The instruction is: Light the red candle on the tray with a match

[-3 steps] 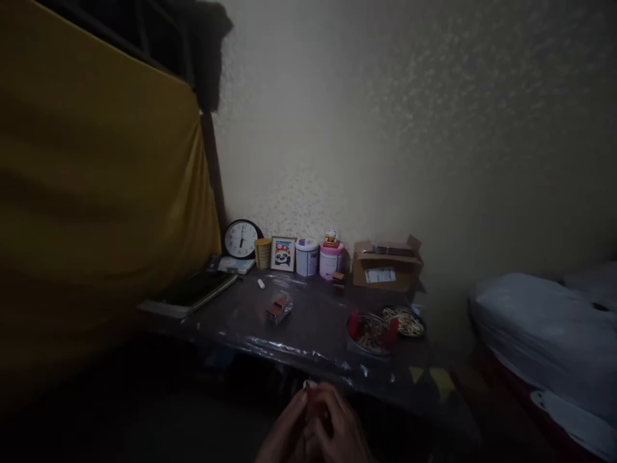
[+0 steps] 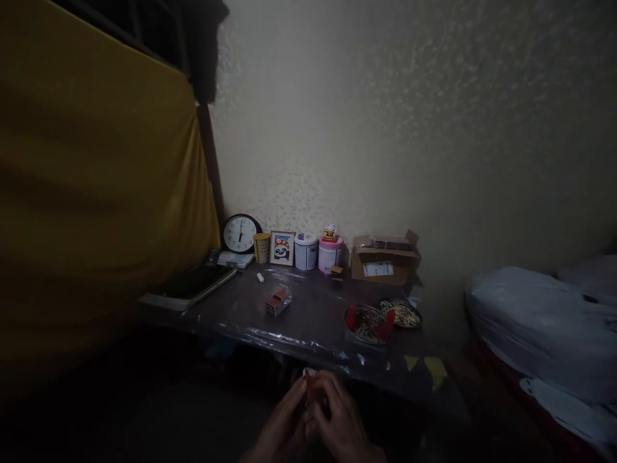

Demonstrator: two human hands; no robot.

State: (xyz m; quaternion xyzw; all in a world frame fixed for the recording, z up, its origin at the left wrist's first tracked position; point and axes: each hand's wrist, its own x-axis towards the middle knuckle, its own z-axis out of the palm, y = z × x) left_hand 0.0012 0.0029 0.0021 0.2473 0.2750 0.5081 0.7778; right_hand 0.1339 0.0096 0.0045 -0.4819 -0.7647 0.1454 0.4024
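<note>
Close to the bottom of the view, in front of the table's near edge, my left hand point(image 2: 284, 418) and my right hand point(image 2: 337, 411) are brought together. Both are closed, fingers pinching a small red and white thing point(image 2: 311, 379) between them. Its kind is hard to make out in the dim light, and the fingers cover most of it. Beyond the hands, on the right of the table, stands a round bowl point(image 2: 369, 329) with small pieces and red items in it. Just behind it is a second dish point(image 2: 401, 314) of thin pale sticks.
A plastic-covered table point(image 2: 308, 308) carries small brown boxes point(image 2: 278, 301), a white object point(image 2: 261, 278) and a large book point(image 2: 193, 288). Along the wall stand a clock point(image 2: 240, 233), a framed panda picture point(image 2: 282, 248), two tubs point(image 2: 306, 252) and a cardboard box point(image 2: 385, 263). A yellow curtain point(image 2: 106, 180) hangs left.
The whole scene sits slightly higher in the view. My hands stay together around the small red and white thing, with only a slight shift.
</note>
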